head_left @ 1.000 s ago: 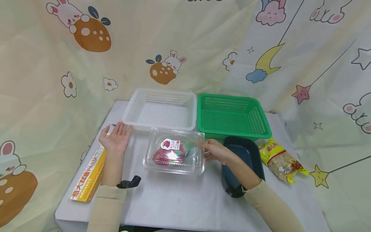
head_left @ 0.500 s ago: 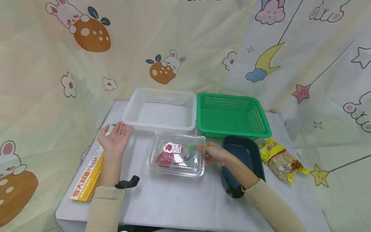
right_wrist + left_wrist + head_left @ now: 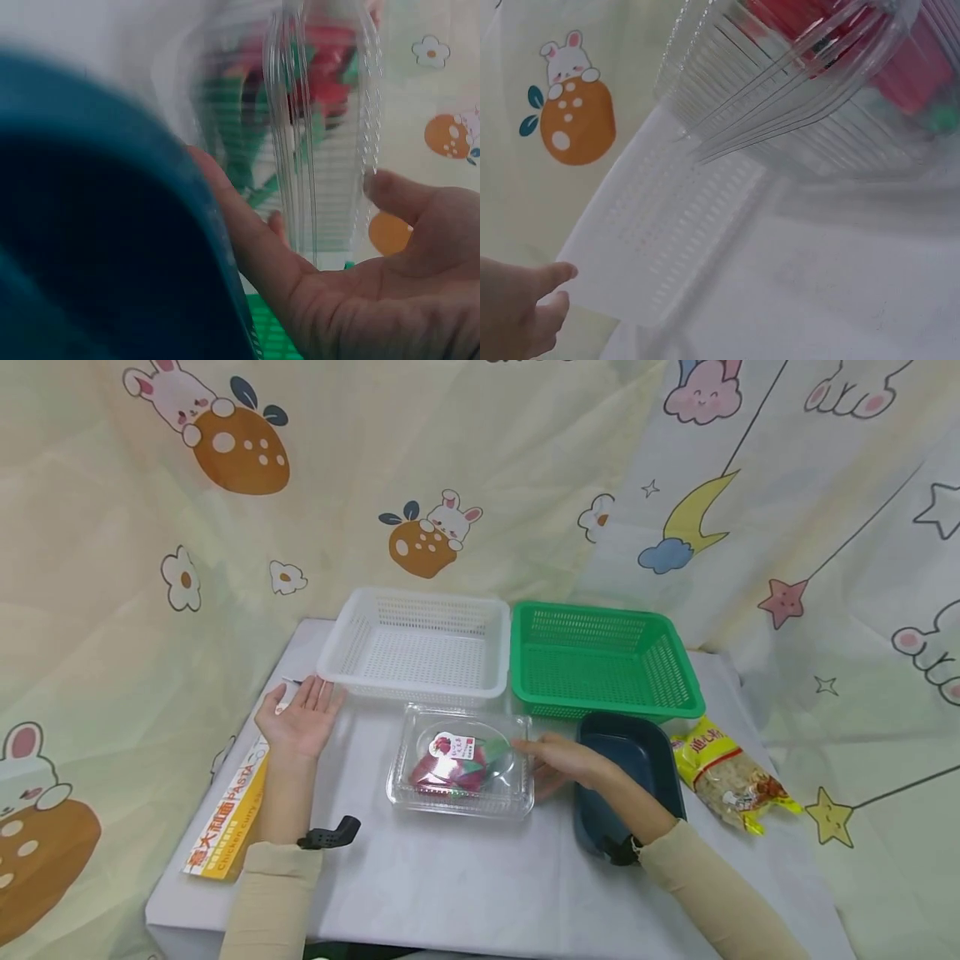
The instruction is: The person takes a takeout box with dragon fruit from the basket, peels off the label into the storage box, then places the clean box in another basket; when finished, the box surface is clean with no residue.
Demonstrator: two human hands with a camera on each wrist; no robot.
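A clear plastic clamshell box (image 3: 462,797) with a fruit label stands mid-table in front of the baskets. Something red and green shows through its lid. At its right side is my right hand (image 3: 566,758), thumb at the rim and the other fingers spread beside the wall. In the right wrist view the thumb and a straight index finger frame the box's end, spread wide apart. My left hand (image 3: 302,722) lies palm up with relaxed fingers, holding nothing. Its fingertips are at the front left corner of the white basket (image 3: 416,689).
A green basket (image 3: 607,702) stands right of the white one. A dark blue tray (image 3: 633,760) lies under the right forearm, with a yellow food bag (image 3: 731,777) beyond it. On the left edge of the table (image 3: 450,877) lies a pasta box (image 3: 228,822).
The clamshell box has come down and slightly right, towards me, with the right hand beside it. The right hand's fingers have spread away from its wall. The left hand has barely moved.
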